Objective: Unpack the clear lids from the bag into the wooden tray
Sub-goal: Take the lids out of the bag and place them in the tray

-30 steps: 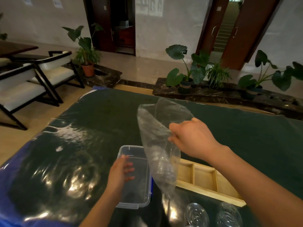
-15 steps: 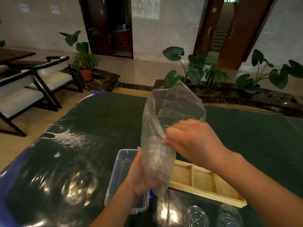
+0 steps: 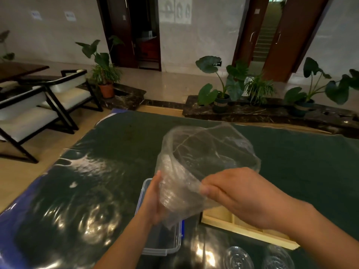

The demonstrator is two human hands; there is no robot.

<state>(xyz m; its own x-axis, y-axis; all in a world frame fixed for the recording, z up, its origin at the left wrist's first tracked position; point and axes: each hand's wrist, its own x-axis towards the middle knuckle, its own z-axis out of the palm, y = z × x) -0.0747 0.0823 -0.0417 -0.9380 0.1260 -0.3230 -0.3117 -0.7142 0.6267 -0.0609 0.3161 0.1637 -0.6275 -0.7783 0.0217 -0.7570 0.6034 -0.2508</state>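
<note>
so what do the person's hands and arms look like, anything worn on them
Nothing worn that shows. The left hand and right hand have no gloves, and no rings or watch can be seen. The left forearm and right forearm are bare to the frame edge; no sleeve is in view.

No wording can be read. The two paper notices point(image 3: 36, 15) on the far wall, the pale posters point(image 3: 175, 10) beside the doorway and a small dark sign point(image 3: 217, 64) among the plants are all too blurred.
</note>
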